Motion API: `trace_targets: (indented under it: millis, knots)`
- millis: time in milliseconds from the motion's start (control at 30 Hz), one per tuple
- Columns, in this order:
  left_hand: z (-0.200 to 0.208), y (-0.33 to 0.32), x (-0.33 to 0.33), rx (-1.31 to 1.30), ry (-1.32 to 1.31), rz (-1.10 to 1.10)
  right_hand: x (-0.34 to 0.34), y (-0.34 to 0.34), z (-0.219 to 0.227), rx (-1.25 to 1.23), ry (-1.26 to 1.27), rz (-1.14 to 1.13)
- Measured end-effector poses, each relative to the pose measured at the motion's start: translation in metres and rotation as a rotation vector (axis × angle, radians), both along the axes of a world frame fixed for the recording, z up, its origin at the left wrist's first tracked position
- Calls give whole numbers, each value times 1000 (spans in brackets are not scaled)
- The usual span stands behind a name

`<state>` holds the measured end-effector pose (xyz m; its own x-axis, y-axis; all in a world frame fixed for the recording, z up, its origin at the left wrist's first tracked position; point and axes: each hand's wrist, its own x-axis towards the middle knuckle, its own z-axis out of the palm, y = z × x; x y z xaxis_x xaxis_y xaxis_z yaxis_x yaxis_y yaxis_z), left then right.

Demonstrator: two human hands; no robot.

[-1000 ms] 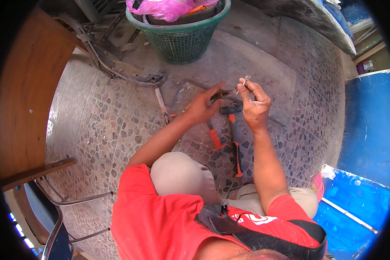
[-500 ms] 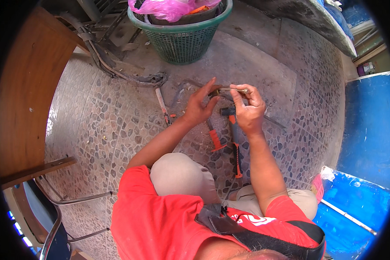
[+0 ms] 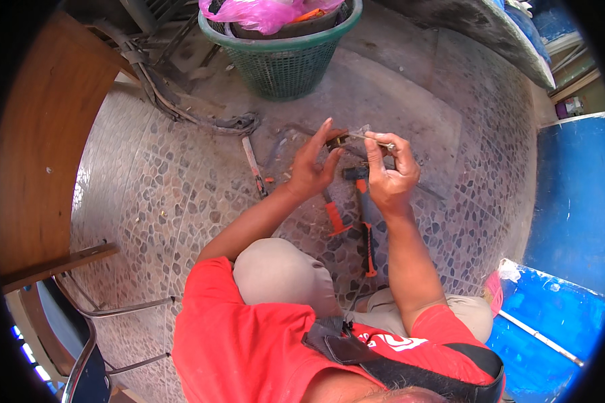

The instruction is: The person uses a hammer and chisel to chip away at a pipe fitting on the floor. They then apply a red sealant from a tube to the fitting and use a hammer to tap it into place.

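Observation:
My right hand point(image 3: 392, 174) pinches a thin metal rod point(image 3: 382, 142) between thumb and fingertips. My left hand point(image 3: 312, 164) is just beside it, its thumb and fingers curved around a small dark piece with a brass-coloured part point(image 3: 339, 141), too small to name. A short gap shows between the rod and that piece. Below my hands, a hammer point(image 3: 366, 221) with a dark head and an orange-and-black handle lies on the floor. Left of it lies a chisel with an orange hand guard point(image 3: 335, 218), partly hidden behind my left hand.
A green plastic basket point(image 3: 279, 67) holding a pink bag stands ahead. Thick cables point(image 3: 175, 111) run across the floor at the upper left. A wooden panel point(image 3: 54, 134) and a metal-framed chair point(image 3: 87, 336) stand left, blue panels point(image 3: 575, 195) right. A narrow worn strip point(image 3: 253, 164) lies near my left forearm.
My right hand has shifted slightly right, drawing the rod away from the small piece at my left hand. The rod now tilts down to the right. My left hand is nearly still.

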<state>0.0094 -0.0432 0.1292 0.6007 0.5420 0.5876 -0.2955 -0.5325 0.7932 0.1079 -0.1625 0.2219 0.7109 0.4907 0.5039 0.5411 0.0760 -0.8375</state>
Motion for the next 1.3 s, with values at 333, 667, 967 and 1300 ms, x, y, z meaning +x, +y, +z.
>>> trace_targets:
  millis: [333,667,967,1300]
  knots:
    - [13,2,-2,208,-30,112,-1,0,12,-33,-14,-24]
    - [-12,12,10,-1475,-187,-510,22,-12,-8,-51,542,47]
    - [11,18,-5,-1500,-48,-882,11,-5,-1,-358,191,95]
    - [25,32,-7,-1417,278,-970,33,-22,-6,-562,-175,172]
